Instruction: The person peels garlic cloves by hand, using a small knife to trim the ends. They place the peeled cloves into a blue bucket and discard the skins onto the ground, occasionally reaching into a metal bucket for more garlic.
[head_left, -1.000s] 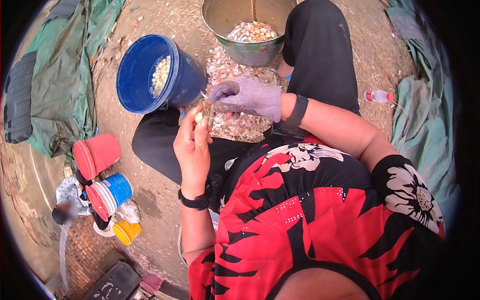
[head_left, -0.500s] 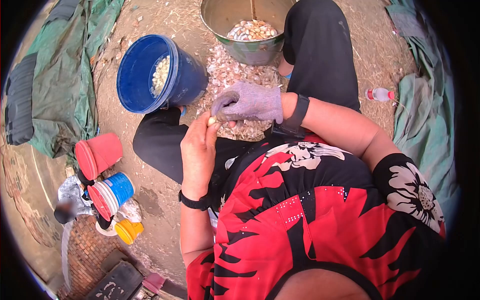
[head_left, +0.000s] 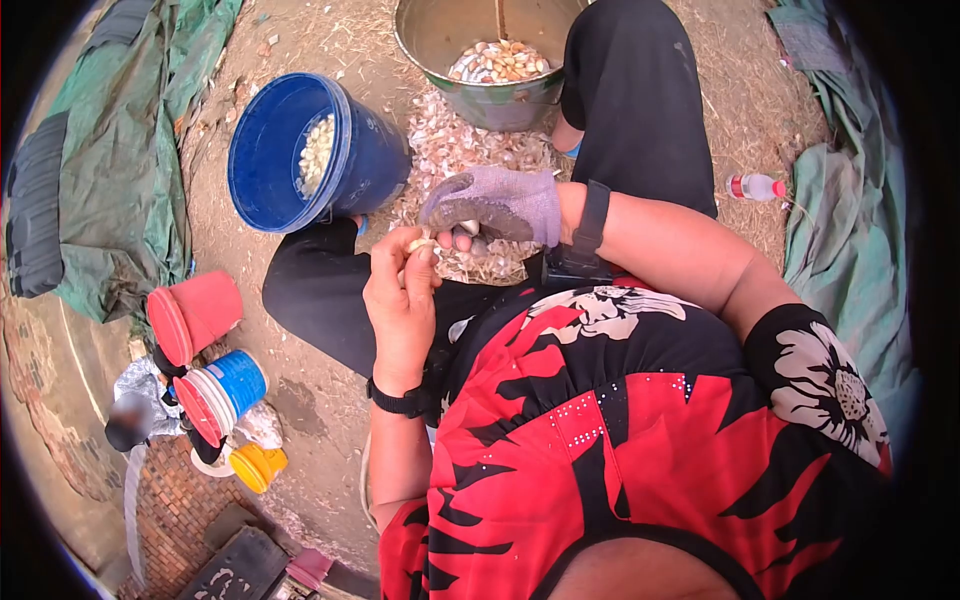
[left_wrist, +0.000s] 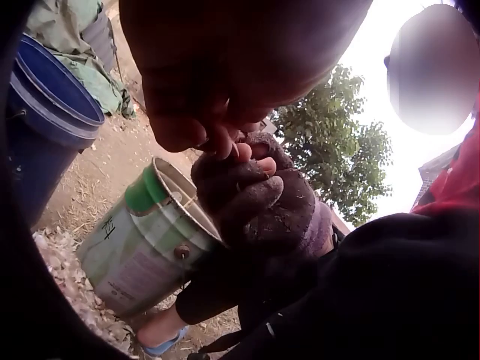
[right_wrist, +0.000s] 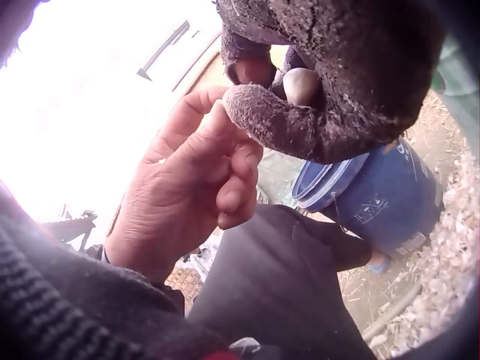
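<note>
I sit on the ground, and my bare left hand (head_left: 415, 255) pinches a small pale garlic clove (head_left: 418, 244) at its fingertips, in front of my chest. My right hand (head_left: 455, 225) wears a dirty purple glove with cut-off fingertips. Its fingers are curled and its thumb and fingers close on the same clove from the right. In the right wrist view the gloved thumb (right_wrist: 259, 112) presses against the left hand's fingers (right_wrist: 217, 150). In the left wrist view the glove (left_wrist: 262, 202) meets the left fingertips (left_wrist: 225, 146). A pale bit (head_left: 467, 228) shows under the glove; I cannot tell what it is.
A blue bucket (head_left: 300, 150) with peeled cloves stands left of my knee. Ahead, a metal pot (head_left: 480, 90) holds unpeeled cloves, with a heap of skins (head_left: 470, 150) before it. A bottle (head_left: 755, 187) lies right. Red, blue and yellow pots (head_left: 215, 385) and green tarps (head_left: 110, 170) lie left.
My left hand has shifted slightly right and up to meet the glove. The two hands, a little apart before, now close together on the clove.
</note>
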